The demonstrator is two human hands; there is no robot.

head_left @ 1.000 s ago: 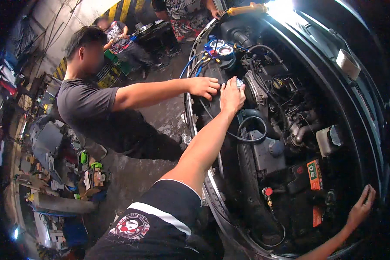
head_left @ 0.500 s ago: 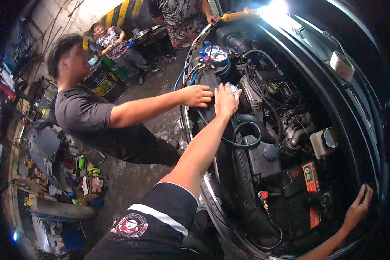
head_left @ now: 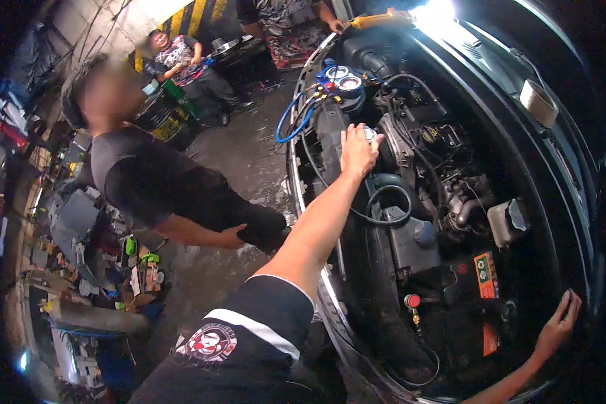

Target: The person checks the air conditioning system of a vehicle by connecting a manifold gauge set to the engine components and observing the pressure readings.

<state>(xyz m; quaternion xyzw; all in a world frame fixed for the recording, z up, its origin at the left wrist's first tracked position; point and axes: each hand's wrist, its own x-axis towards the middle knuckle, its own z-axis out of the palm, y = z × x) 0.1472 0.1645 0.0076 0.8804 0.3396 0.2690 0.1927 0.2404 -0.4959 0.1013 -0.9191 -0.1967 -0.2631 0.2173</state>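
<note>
My left hand (head_left: 359,151) reaches over the front of an open engine bay, its fingers curled over a small round silvery thing (head_left: 370,134) that they mostly hide. Just beyond that hand sits a blue manifold gauge set (head_left: 343,79) with two round dials and blue hoses (head_left: 288,124). At the lower right, my right hand (head_left: 561,320) has its fingers stretched out by the dark edge of the engine bay and holds nothing. Nearer to me, a small red-faced gauge (head_left: 411,301) with a brass fitting stands on a thin black hose.
The bay holds a battery (head_left: 459,279), a coolant reservoir (head_left: 414,242) and a looped black hose (head_left: 392,202). A bright work lamp (head_left: 432,15) shines at the far side. One person (head_left: 155,168) stands at my left; two others are farther back. Parts clutter the left side.
The co-worker at my left has drawn a hand back from beside my left hand, lowering that arm and turning. My left hand keeps its grip; my right hand stays about where it was.
</note>
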